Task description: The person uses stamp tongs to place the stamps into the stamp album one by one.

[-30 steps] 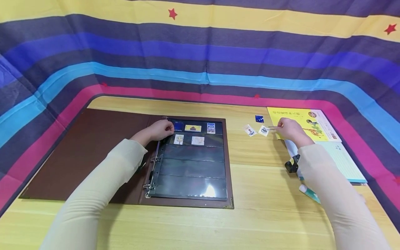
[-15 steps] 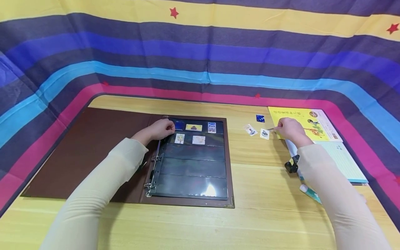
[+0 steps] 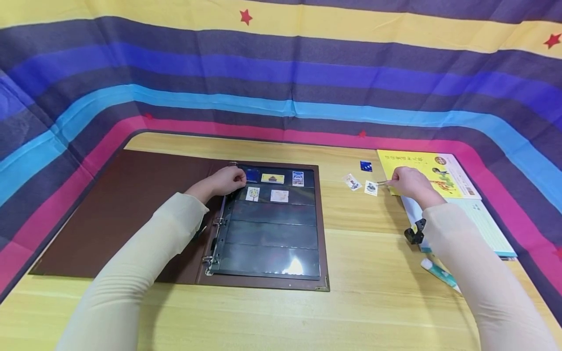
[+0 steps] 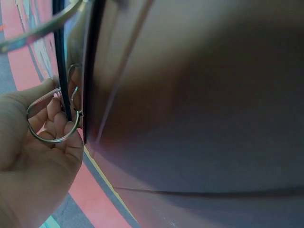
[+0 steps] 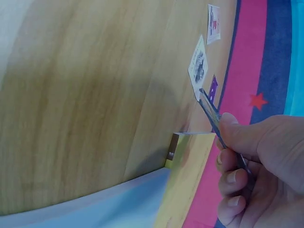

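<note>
My right hand (image 3: 411, 185) grips metal tweezers (image 5: 209, 111), their tips right at the corner of a white stamp (image 3: 371, 188) with a dark picture. Another white stamp (image 3: 351, 182) and a dark blue stamp (image 3: 366, 166) lie close by on the table. On the left, an open brown ring binder (image 3: 322, 234) holds a black stamp page (image 3: 272, 234) with clear strips. Several stamps sit in its upper two rows, among them a yellow stamp (image 3: 272, 178). My left hand (image 3: 224, 181) pinches the page's upper left edge, beside a metal ring (image 4: 52, 141).
A yellow booklet (image 3: 419, 163) overlaps a lined notepad (image 3: 485, 224) at the right. Near my right sleeve are a small black object (image 3: 413, 234) and a green-and-white tube (image 3: 439, 274). A striped cloth (image 3: 290, 73) rises behind the wooden table (image 3: 369, 302).
The white stamp at the tweezers has turned slightly and shifted a little toward me. My right forearm has moved slightly right, showing more of the tube. My left hand keeps its place.
</note>
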Demonstrator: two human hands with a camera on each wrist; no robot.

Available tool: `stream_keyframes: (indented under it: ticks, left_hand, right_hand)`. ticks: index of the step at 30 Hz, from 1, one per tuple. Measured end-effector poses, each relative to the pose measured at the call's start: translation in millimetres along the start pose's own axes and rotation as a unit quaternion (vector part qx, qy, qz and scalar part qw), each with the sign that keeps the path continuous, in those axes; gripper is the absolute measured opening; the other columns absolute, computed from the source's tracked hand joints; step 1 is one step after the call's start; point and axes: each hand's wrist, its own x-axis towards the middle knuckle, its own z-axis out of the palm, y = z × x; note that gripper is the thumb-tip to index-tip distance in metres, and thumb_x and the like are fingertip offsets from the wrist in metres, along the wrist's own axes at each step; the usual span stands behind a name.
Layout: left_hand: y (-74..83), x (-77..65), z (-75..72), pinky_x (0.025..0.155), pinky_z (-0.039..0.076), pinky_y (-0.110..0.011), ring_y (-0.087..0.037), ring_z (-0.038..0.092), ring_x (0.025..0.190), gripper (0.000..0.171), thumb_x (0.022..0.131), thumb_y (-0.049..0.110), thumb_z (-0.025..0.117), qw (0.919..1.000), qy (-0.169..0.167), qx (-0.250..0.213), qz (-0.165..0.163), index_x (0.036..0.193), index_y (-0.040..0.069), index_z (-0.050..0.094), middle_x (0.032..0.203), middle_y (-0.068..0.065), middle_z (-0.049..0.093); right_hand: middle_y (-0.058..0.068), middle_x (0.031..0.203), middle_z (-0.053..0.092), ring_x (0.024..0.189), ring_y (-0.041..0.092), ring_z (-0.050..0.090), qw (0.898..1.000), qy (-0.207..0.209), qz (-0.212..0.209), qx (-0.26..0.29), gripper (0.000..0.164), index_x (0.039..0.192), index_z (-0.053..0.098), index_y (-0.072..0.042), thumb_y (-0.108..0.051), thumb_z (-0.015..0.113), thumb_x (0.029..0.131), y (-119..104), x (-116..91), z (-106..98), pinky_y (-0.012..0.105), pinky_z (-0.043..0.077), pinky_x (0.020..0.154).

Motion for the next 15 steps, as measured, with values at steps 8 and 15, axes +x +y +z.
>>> stream_keyframes:
  ticks: [8,15]
  left_hand:
    - [0.9,-1.4,-1.1,0.062,0.035,-0.031,-0.018,0.043,0.062,0.011,0.084,0.012,0.046,0.9999,0.003,-0.007,0.014,0.078,0.006,0.052,0.073,-0.006,0.047]
    - [1.3,-0.3,0.0,0.063,0.035,-0.030,-0.018,0.044,0.063,0.010,0.084,0.010,0.045,1.0000,0.002,0.002,0.000,0.081,0.004,0.053,0.074,-0.006,0.048]
  right_hand:
    - [0.007,0.060,0.042,0.054,0.019,0.038,1.000,0.010,-0.001,-0.008,0.023,0.067,0.045,-0.004,-0.021,0.053,0.080,1.5,-1.4,4.1,0.031,0.029,0.050]
    - [0.007,0.059,0.041,0.052,0.019,0.038,1.000,0.026,-0.004,-0.005,0.023,0.066,0.045,-0.004,-0.021,0.053,0.080,1.4,-3.5,5.4,0.031,0.028,0.050]
